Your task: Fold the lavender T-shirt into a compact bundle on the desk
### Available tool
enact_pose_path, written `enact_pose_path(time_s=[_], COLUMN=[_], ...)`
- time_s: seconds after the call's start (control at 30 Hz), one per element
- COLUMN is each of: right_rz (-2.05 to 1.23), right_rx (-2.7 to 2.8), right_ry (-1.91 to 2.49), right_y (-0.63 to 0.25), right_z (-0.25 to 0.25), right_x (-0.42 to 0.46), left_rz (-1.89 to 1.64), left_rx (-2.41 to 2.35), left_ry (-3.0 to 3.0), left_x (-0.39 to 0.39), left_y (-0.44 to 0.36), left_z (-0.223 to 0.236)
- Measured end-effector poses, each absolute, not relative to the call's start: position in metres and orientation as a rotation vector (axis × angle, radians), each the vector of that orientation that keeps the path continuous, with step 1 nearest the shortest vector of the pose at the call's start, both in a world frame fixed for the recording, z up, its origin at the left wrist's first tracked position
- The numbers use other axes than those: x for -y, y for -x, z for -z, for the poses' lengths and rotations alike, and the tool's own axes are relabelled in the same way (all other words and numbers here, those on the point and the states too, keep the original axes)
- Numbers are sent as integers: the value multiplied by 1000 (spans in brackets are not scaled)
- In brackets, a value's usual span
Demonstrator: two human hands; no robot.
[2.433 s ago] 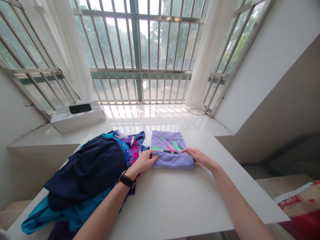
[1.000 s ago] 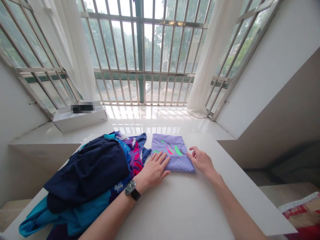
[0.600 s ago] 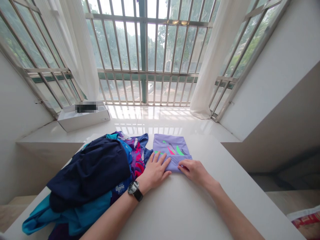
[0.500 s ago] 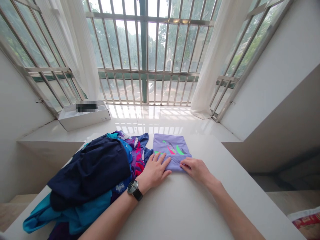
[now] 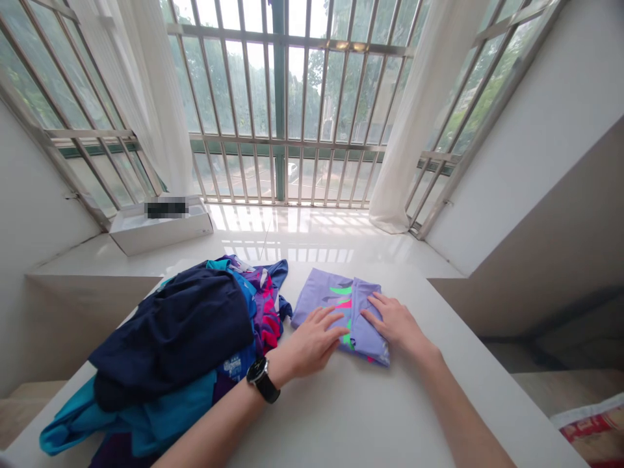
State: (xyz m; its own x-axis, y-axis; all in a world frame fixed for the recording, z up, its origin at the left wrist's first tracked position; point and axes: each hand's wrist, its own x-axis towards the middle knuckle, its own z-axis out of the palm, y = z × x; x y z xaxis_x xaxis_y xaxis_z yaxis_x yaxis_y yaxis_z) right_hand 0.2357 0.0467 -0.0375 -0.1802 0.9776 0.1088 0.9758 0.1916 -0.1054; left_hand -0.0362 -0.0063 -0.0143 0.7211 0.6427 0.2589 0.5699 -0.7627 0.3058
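A lavender shirt (image 5: 312, 292) with green, pink and grey print lies folded on the white table (image 5: 312, 422), turned at an angle. A narrow folded strip runs along its right side. My right hand (image 5: 396, 320) rests on that strip with its fingers spread. Over the shirt's near left part is my left hand (image 5: 314, 341), fingers stretched out; whether it presses on the cloth I cannot tell. A black watch (image 5: 263, 380) circles my left wrist. Left of the shirt lies a heap of clothes, with a dark navy garment (image 5: 175, 325) on top.
Teal cloth (image 5: 160, 409) and pink-purple cloth (image 5: 269, 305) show at the heap's edges. A white box (image 5: 163, 234) stands on the windowsill (image 5: 292, 240) at the back left. Barred windows and white curtains (image 5: 394, 175) are behind. A red and white bag (image 5: 592, 426) sits low at the right.
The lavender shirt has been turned, so its folded strip, before along the near edge, is now on the right. My right hand has flattened from a pinch on the strip's edge.
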Motion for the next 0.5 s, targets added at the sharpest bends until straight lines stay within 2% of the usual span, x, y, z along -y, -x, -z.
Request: enact_pose_path(time_s=[0.13, 0.2, 0.37, 0.5], right_rz=[105, 114, -134, 43], right_rx=[2255, 2230, 2262, 2341], right_ry=[1943, 1893, 1823, 1802], right_y=[-228, -221, -202, -197], right_z=[38, 32, 23, 29], right_x=[-43, -39, -24, -21], left_rz=[-441, -396, -361, -300], left_rx=[-1410, -1459, -1515, -1492], left_ry=[-2666, -2666, -2741, -2799], left_x=[-8, -10, -7, -1], left_y=[47, 49, 43, 38], left_z=[30, 37, 37, 22])
